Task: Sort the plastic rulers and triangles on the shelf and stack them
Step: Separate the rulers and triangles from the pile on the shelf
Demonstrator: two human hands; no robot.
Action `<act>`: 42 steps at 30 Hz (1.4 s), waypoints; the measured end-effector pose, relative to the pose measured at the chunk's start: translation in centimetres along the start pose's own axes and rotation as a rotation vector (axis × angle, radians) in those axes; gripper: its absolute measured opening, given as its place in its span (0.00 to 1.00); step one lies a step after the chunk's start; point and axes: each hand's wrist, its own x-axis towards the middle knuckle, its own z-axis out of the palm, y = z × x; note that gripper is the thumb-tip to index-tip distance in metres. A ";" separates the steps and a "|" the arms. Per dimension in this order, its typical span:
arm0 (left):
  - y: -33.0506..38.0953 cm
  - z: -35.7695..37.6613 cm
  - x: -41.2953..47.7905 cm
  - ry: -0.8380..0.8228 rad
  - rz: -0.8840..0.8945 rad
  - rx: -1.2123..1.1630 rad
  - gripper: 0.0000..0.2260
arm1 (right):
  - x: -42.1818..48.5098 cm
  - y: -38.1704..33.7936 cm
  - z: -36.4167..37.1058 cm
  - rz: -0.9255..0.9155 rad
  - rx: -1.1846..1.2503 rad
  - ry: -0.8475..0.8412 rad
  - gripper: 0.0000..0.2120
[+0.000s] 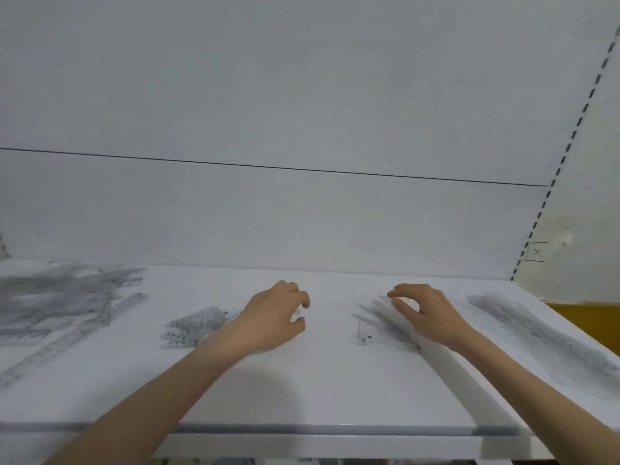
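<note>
Shelf (335,380): unsorted pile (57,297) far left, triangle stack (198,325) left of centre, ruler stack (372,318) beneath right hand (426,317). Left hand (271,317) loosely curled, empty. Right hand's grip: cannot tell. Judged mid-sort; next move needs 1 piece from pile.

Left hand (273,318) and right hand (424,312), loosely curled, perhaps empty, above blurred rulers (374,318) on shelf (302,384).

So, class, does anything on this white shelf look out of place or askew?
Yes. The transparent plastic rulers at the far left lie in a jumbled heap, crossing at many angles, and one long transparent ruler lies slanted beside it, towards the front. The far-right ruler pile looks aligned by contrast.
</note>
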 end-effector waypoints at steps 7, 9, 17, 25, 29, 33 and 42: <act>-12.4 -5.0 -7.9 0.065 -0.193 0.048 0.13 | 6.9 -14.3 8.2 -0.298 0.065 -0.091 0.10; -16.9 -6.3 -11.3 0.060 -0.271 0.060 0.12 | 8.8 -19.7 11.3 -0.399 0.083 -0.156 0.10; -33.1 -11.2 -22.7 0.039 -0.500 0.059 0.09 | 13.2 -37.3 21.9 -0.582 0.004 -0.369 0.21; -39.5 -12.5 -24.6 0.021 -0.470 0.011 0.40 | 16.7 -42.9 26.5 -0.451 -0.138 -0.414 0.30; -40.4 -12.3 -23.8 -0.069 -0.447 -0.034 0.37 | 17.9 -43.3 27.8 -0.475 -0.195 -0.424 0.24; -41.3 -11.8 -23.8 -0.050 -0.387 -0.084 0.54 | 17.7 -43.1 28.1 -0.624 -0.174 -0.219 0.12; -40.8 -12.1 -24.1 0.062 -0.440 -0.251 0.18 | 17.1 -42.8 27.2 -0.777 -0.178 -0.183 0.11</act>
